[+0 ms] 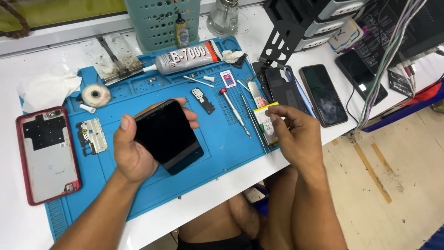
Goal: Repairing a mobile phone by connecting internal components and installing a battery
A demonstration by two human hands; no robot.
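A white worktable (222,190) ran across the room, and most of it was covered by a blue repair mat (217,139) that reached from the person's lap up to a pale green perforated basket (162,21) at the back edge. At the far left of the table lay a red phone back cover (46,153), inner side up, partly on the mat and partly off it. To the right, off the mat, two dark phones (323,95) lay face up beside a bundle of cables (384,60). The left hand (134,143) was wrapped around a black phone (167,135), fingers curled behind it and the thumb pressed along its near left edge, holding it tilted just above the middle of the mat with the dark screen facing up. The right hand (296,134) hovered at the mat's right edge, its fingers pinched on a small flat battery (267,121) with a yellow and white wrapper that sat on the edge of the mat. A large tube of glue (185,59) lay along the top of the mat. Between the two hands rested a red-handled screwdriver (233,111) and thin tweezers (252,122), with a small metal shield plate (92,135) left of the held phone and a roll of tape (95,95) above that.
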